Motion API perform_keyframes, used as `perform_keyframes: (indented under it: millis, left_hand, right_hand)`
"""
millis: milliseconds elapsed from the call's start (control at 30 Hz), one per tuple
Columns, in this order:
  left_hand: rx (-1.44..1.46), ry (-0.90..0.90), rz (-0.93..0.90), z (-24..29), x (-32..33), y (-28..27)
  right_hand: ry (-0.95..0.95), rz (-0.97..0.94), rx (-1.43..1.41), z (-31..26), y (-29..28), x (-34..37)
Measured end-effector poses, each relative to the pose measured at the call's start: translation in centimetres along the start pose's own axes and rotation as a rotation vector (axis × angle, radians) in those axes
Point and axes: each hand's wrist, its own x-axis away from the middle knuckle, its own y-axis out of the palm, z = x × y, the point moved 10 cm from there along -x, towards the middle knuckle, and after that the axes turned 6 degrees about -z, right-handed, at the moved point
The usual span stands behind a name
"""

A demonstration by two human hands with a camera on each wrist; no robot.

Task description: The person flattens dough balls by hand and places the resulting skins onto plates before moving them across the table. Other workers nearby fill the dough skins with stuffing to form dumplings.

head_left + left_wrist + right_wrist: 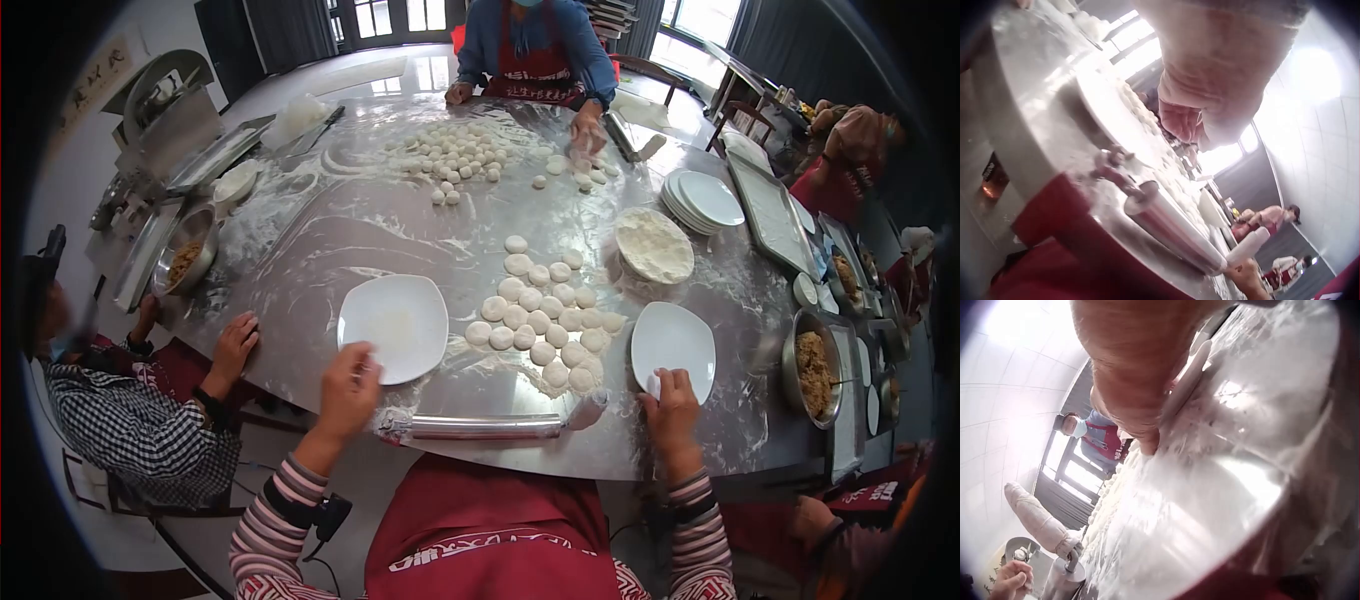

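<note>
My left hand (pixel 350 390), its fingers curled together, hangs over the lower left rim of a white square plate (pixel 415 345) with a pale dusting inside. In the left wrist view the left hand (pixel 1216 94) shows from its underside, clear of the metal rolling pin (pixel 1172 225); no object shows in its fingers. My right hand (pixel 672 410) grips the near edge of a second white plate (pixel 675 340), thumb at the left and fingers over the rim. Flattened dough rounds (pixel 540 315) lie between the plates. The rolling pin's steel barrel lies along the front edge.
A bowl of flour (pixel 655 245) and stacked plates (pixel 705 200) stand at the right. Bowls of brown filling (pixel 815 375) sit at both sides. Farther back, small dough pieces (pixel 455 155) lie before a person in a red apron (pixel 530 60). Another person sits at the left.
</note>
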Motion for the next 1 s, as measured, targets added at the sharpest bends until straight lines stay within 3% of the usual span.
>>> perform_keyframes:
  millis: [100, 167, 233, 300, 367, 400, 433, 467, 500, 533, 600, 733, 800, 833, 900, 933, 1000]
  left_hand:
    - [-0.049, 0.175, -0.415, 5.6, -1.7, 6.7]
    - [-0.094, 0.243, -0.597, 8.1, -2.5, 10.8]
    - [-0.125, 0.421, -0.672, 9.6, -3.5, 14.9]
    - [-0.180, 0.422, -0.749, 10.0, -4.7, 18.6]
    - [-0.196, 0.480, -0.842, 10.1, -5.1, 22.8]
    - [-0.209, 0.533, -0.924, 10.1, -4.6, 24.7]
    - [-0.203, 0.538, -0.925, 10.0, -4.7, 25.5]
    - [-0.255, 0.654, -0.897, 10.5, -4.3, 26.0]
    - [-0.308, 0.767, -0.867, 11.3, -3.7, 26.1]
    - [-0.310, 0.768, -0.868, 11.5, -3.6, 26.3]
    - [-0.391, 0.923, -0.747, 12.9, -3.2, 25.7]
    - [-0.450, 0.915, -0.785, 13.0, -2.0, 24.3]
    - [-0.367, 0.392, -0.733, 9.9, -4.6, 21.3]
    - [-0.369, 0.394, -0.734, 9.1, -4.5, 20.5]
    - [0.154, -0.041, -0.669, 3.5, -5.3, 18.7]
    - [0.265, -0.199, -0.794, 1.0, -3.9, 19.7]
    - [0.320, -0.227, -0.801, -0.2, -2.8, 19.6]
  right_hand:
    - [-0.040, -0.108, 0.067, 1.8, 1.1, -1.1]
    - [0.026, -0.135, 0.154, 3.4, 0.8, -1.6]
    - [0.071, -0.112, 0.218, 4.1, -0.2, -1.7]
    - [0.058, -0.130, -0.012, 1.5, -2.0, -1.7]
    - [-0.101, -0.374, -0.567, -4.7, -0.1, -0.6]
    - [-0.124, -0.386, -0.657, -6.6, 0.3, -0.3]
    - [-0.148, -0.400, -0.745, -8.2, 0.6, 0.0]
    - [-0.145, -0.401, -0.742, -8.9, 1.2, -0.1]
    - [-0.215, -0.306, -0.711, -9.8, 1.1, -0.3]
    - [-0.286, -0.210, -0.679, -10.3, 0.6, -0.3]
    - [-0.272, -0.207, -0.673, -10.0, 1.3, 0.3]
    - [-0.309, -0.165, -0.637, -10.5, 0.3, 1.8]
    - [-0.308, -0.137, -0.643, -10.7, 0.0, 2.1]
    - [-0.293, -0.104, -0.649, -10.6, -0.2, 2.3]
    - [-0.273, -0.073, -0.703, -10.9, -0.3, 1.8]
    - [-0.265, -0.053, -0.756, -10.9, -0.3, 1.5]
    - [-0.248, -0.076, -0.895, -10.8, 1.2, 1.2]
